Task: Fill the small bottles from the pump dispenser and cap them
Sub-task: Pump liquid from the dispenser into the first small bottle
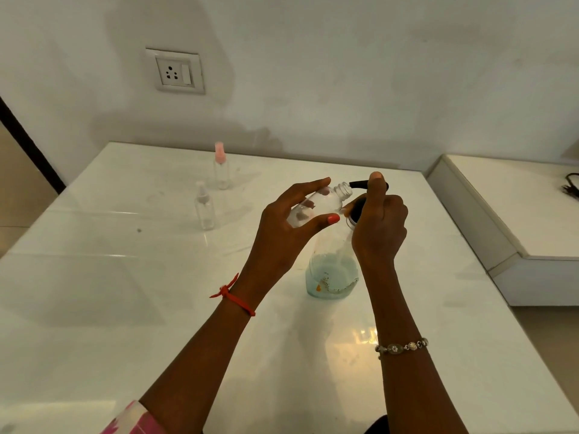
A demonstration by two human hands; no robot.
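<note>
My left hand (289,223) holds a small clear uncapped bottle (326,203) tilted, its open neck right at the black spout of the pump dispenser (333,270). The dispenser is a clear bottle with a little pale blue-green liquid at its base, standing on the white table (125,277). My right hand (380,227) grips the black pump head, thumb on top of it. Two more small clear bottles stand upright at the back left: one with a pink spray cap (221,169), one with a clear cap (204,206).
A white ledge (507,214) adjoins the table on the right, with a black cable (571,186) on it. A wall socket (174,72) sits on the wall behind. The table's left edge drops to the floor.
</note>
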